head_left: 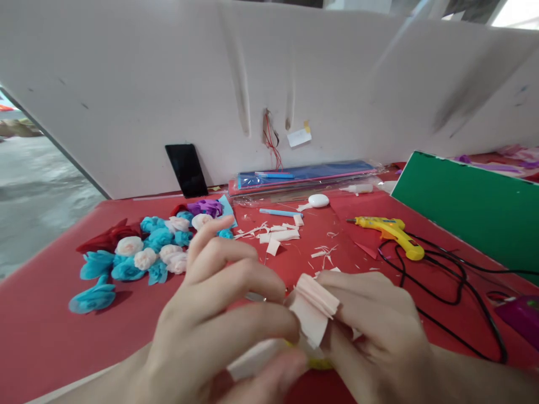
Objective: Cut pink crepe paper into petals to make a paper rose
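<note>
A folded, pleated piece of pale pink crepe paper (316, 300) is held up at the front of the table. My right hand (379, 331) pinches its right side between thumb and fingers. From the other side my left hand (223, 314) reaches in with bent fingers, and its fingertips meet the paper's left edge. The left thumb is blurred by motion. Below the hands, something pale and yellow is mostly hidden. Cut scraps of pale paper (279, 235) lie beyond the hands.
Blue, pink, red and purple paper flowers (158, 239) cover the left side. A yellow glue gun (389, 229) trails a black cord (457, 269) at right, near a green board (471, 207). A phone (186, 170) leans on the white panel (138, 101). A white spoon (318, 201) lies behind.
</note>
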